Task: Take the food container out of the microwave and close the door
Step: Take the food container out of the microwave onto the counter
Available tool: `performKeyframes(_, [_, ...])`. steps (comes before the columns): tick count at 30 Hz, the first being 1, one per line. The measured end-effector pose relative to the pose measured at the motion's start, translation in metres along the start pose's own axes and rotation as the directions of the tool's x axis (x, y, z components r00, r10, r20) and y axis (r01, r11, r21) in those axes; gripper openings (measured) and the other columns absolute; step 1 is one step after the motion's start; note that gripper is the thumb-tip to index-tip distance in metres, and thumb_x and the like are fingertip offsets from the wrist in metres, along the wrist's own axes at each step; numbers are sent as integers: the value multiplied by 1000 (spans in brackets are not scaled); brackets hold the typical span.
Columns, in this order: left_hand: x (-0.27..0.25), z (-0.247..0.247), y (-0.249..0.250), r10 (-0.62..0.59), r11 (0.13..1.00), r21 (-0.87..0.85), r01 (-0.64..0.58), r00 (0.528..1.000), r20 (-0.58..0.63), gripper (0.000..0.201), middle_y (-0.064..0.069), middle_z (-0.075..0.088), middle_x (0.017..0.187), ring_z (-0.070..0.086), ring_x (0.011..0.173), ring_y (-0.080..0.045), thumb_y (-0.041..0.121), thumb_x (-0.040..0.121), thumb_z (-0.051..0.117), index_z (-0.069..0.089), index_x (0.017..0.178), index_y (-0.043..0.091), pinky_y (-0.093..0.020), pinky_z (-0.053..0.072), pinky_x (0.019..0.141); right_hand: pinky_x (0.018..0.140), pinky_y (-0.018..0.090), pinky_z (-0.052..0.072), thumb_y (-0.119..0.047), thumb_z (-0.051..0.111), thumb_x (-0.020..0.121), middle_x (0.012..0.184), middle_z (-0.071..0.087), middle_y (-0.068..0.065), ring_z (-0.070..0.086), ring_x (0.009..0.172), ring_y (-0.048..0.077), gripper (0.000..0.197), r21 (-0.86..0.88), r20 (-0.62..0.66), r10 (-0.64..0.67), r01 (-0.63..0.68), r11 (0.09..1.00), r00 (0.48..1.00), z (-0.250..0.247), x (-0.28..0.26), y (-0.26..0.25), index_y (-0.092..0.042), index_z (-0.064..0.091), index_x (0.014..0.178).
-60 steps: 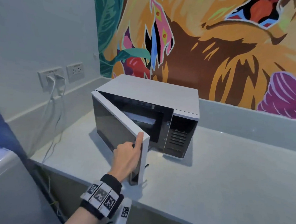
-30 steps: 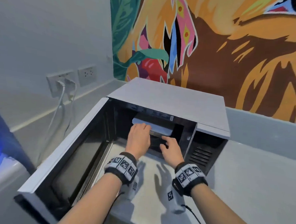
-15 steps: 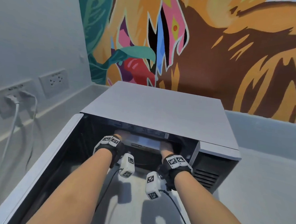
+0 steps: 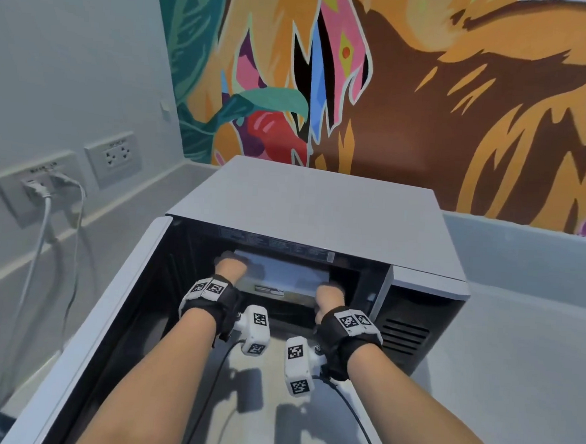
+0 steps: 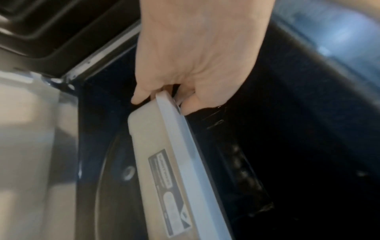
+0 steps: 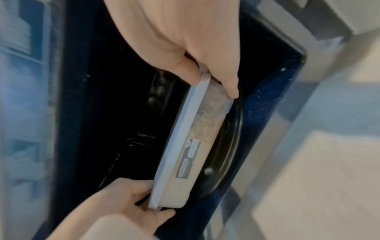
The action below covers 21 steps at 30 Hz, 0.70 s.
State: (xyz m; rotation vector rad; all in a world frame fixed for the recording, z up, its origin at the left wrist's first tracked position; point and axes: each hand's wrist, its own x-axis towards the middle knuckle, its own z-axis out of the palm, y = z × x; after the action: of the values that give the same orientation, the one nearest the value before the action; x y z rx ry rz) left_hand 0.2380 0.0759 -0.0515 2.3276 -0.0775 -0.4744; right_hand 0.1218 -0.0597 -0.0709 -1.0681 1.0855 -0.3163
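A white microwave [image 4: 320,203] stands on the counter with its door [image 4: 82,329] swung wide open to the left. Inside sits a clear food container [image 4: 281,274] with a pale lid and a dark label, over the glass turntable [image 6: 222,146]. My left hand [image 4: 230,267] grips the container's left end [image 5: 164,104], thumb on the lid and fingers under the rim. My right hand [image 4: 328,294] grips its right end [image 6: 205,78] the same way. The container [image 5: 162,162] shows rice-like food [image 6: 207,116] through its side. Both hands reach into the cavity.
The grey counter [image 4: 516,355] stretches to the right of the microwave. Wall sockets [image 4: 113,157] with plugged white cables [image 4: 41,227] sit on the left wall. A colourful mural [image 4: 430,93] covers the back wall. The control panel [image 4: 412,318] is at the microwave's right.
Two seconds ago my left hand was pulling the door open. Since then both hands reached into the cavity and took hold of the container's ends; the view has drawn back slightly.
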Motion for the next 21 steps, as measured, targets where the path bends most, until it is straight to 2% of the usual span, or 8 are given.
performKeyframes(2, [-14, 2, -4, -56, 992, -124, 39, 988, -142, 42, -29, 43, 140, 49, 125, -41, 8, 95, 39, 46, 132, -10, -31, 45, 96, 79, 27, 35, -1, 30, 93, 88, 48, 8, 48, 78, 21, 44, -32, 35, -10, 11, 999, 999, -2, -8, 14, 5, 42, 135])
performKeyframes(4, [-37, 3, -9, -111, 978, -194, 72, 973, -200, 46, -29, 31, 144, 49, 119, -47, 13, 94, 38, 42, 134, -11, -40, 39, 104, 88, 31, 40, 0, 29, 89, 106, 51, 10, 52, 97, 26, 46, -51, 58, -34, 37, 998, 998, -8, -17, 29, -1, 42, 134])
performKeyframes(5, [-50, 5, -13, -126, 975, -206, 82, 969, -213, 49, -29, 27, 144, 48, 119, -49, 16, 95, 37, 39, 136, -11, -42, 38, 105, 91, 34, 43, 0, 29, 88, 113, 52, 11, 53, 106, 29, 47, -43, 94, -57, 61, 997, 994, -12, -22, 38, -2, 42, 134])
performKeyframes(9, [-103, 14, -32, -142, 974, -209, 88, 956, -257, 52, -30, 23, 146, 46, 120, -50, 19, 95, 37, 34, 137, -12, -44, 37, 104, 77, 30, 40, 2, 27, 82, 129, 58, 15, 56, 115, 33, 55, -41, 169, -40, 48, 998, 985, -41, -47, 72, -6, 47, 132])
performKeyframes(13, [-152, 31, -57, -112, 976, -208, 56, 957, -267, 51, -30, 25, 144, 46, 119, -50, 19, 96, 39, 35, 136, -11, -45, 38, 102, 73, 27, 47, 2, 30, 87, 122, 63, 19, 62, 99, 30, 43, -64, 193, -26, 39, 997, 981, -78, -70, 106, 1, 53, 124])
performKeyframes(15, [-176, 45, -71, -99, 978, -207, 43, 958, -270, 49, -29, 28, 141, 48, 116, -49, 18, 95, 41, 38, 135, -10, -45, 40, 100, 50, 17, 48, 2, 28, 88, 121, 62, 17, 58, 76, 20, 43, -92, 187, -17, 35, 995, 982, -103, -83, 122, -2, 50, 125])
performKeyframes(17, [-202, 65, -85, -92, 977, -207, 40, 965, -247, 49, -29, 28, 139, 49, 113, -49, 17, 95, 41, 36, 136, -9, -46, 40, 99, 34, 12, 36, 4, 28, 89, 113, 62, 15, 48, 63, 12, 39, -100, 163, -17, 33, 994, 986, -132, -95, 137, -3, 52, 120])
performKeyframes(21, [-243, 113, -92, -62, 978, -206, 29, 986, -155, 46, -24, 32, 137, 52, 110, -47, 12, 94, 39, 38, 137, -4, -50, 41, 103, 40, 14, 39, 5, 29, 89, 111, 64, 14, 57, 77, 20, 39, -75, 92, -16, 23, 997, 996, -199, -93, 156, 0, 55, 117])
